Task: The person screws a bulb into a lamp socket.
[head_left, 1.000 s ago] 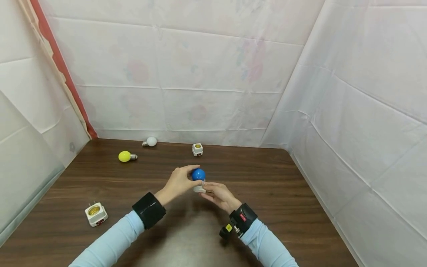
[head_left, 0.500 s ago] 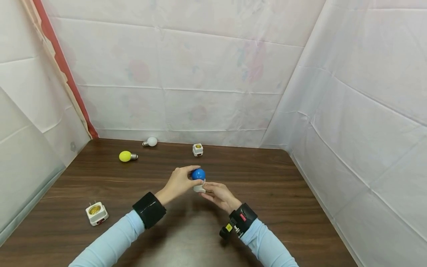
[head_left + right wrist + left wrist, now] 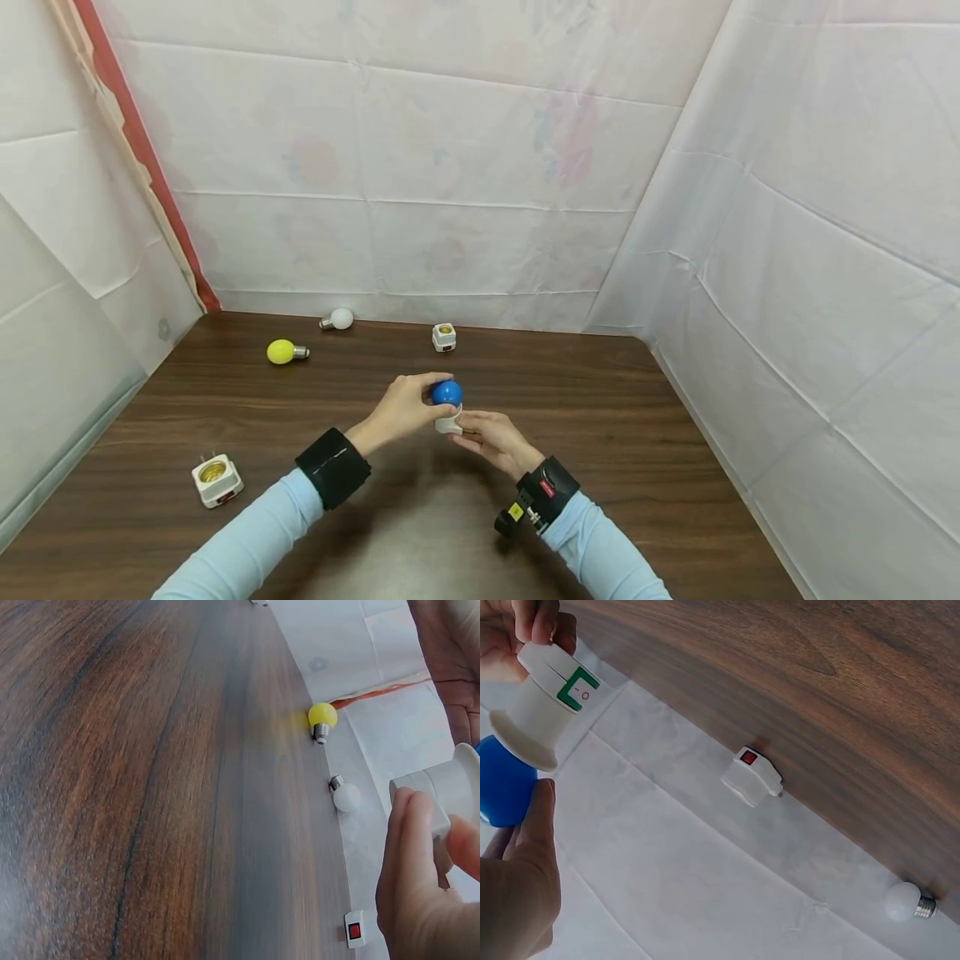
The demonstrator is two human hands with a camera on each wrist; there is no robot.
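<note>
Between thumb and fingers, my left hand (image 3: 405,406) pinches a blue light bulb (image 3: 447,392) by its round globe. The bulb sits in the round mouth of a white bulb socket (image 3: 540,712), so its screw base is hidden. My right hand (image 3: 497,442) holds that socket by its lower body, fingers on one side and thumb on the other. A green-framed switch (image 3: 579,690) shows on the socket's side in the left wrist view. Both hands hold the pair above the middle of the table.
A yellow bulb (image 3: 281,352) and a white bulb (image 3: 341,318) lie at the back left of the brown table (image 3: 600,467). One white square socket (image 3: 444,337) stands at the back middle, another socket (image 3: 217,481) at the front left. White sheeting (image 3: 420,167) rises behind the table.
Almost nothing differs. My left wrist has shifted very slightly left, while both hands keep hold of the blue bulb and its socket.
</note>
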